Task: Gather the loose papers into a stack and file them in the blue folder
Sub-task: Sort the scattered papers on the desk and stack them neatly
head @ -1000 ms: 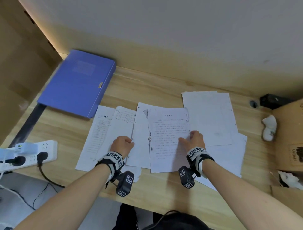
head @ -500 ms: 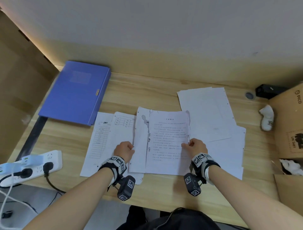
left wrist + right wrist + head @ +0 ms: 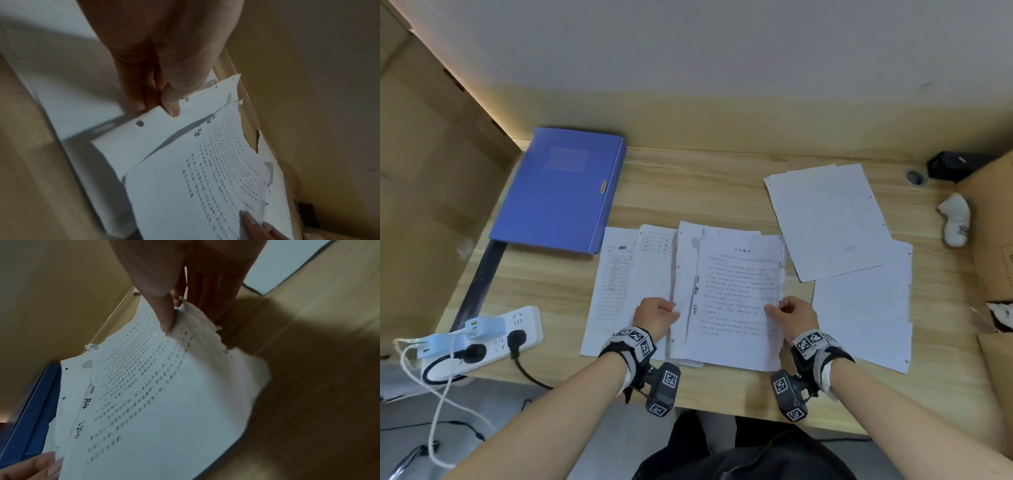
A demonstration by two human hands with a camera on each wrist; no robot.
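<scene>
A small stack of printed papers (image 3: 736, 301) is held just above the desk at its front middle. My left hand (image 3: 657, 317) pinches the stack's left edge (image 3: 164, 113) between thumb and fingers. My right hand (image 3: 789, 317) pinches the right edge (image 3: 185, 318), thumb on top. Two form sheets (image 3: 619, 274) lie under and left of the stack. Two blank sheets (image 3: 825, 219) lie to the right, one farther back, one nearer (image 3: 866, 301). The closed blue folder (image 3: 565, 188) lies flat at the back left.
A white power strip (image 3: 482, 339) with plugs and cables sits at the desk's front left corner. A cardboard box (image 3: 996, 240) stands at the right edge, with a white crumpled object (image 3: 957, 219) and a black device (image 3: 955, 166) near it. A wall closes the left side.
Both hands have drawn the printed stack left and nearer, off the blank sheets at the right, and squared it. The left hand shifted from the form sheets to the stack's left edge.
</scene>
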